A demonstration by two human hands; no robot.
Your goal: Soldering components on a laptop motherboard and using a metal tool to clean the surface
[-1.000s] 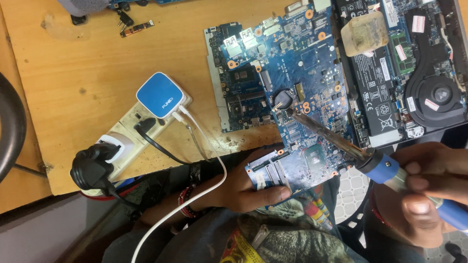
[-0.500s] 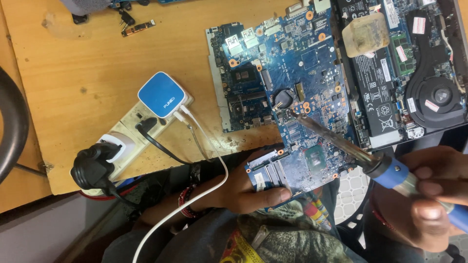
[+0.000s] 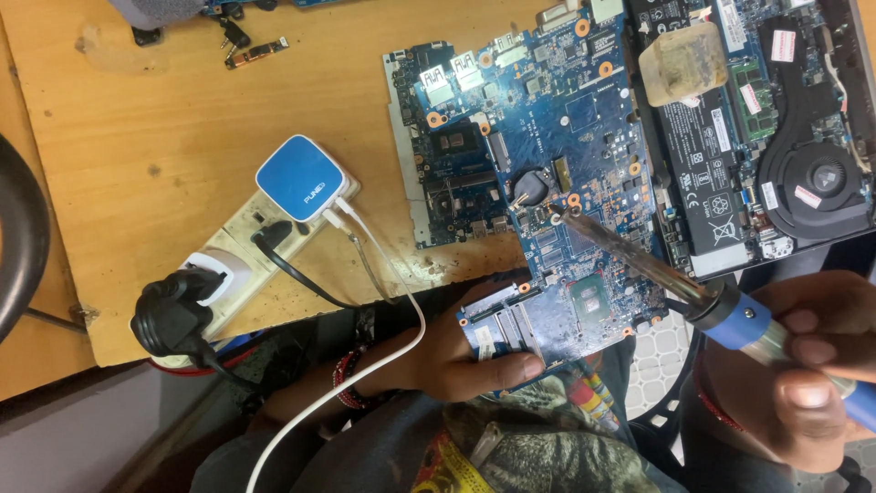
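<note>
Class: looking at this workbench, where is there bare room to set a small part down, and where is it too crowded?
Bare wood lies on the table left of the blue circuit board, above the power strip. Crowded: the right side, where the opened laptop abuts the board, and the near edge, with the left hand, right hand and soldering iron.

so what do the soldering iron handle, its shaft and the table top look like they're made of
Soldering iron handle: glossy blue, probably plastic, with a black collar. Shaft: bare metal, dull grey-brown, looks heat-stained. Table top: pale matt wood board, likely plywood, going by the grain, stains and a dark scorched near edge.
</note>
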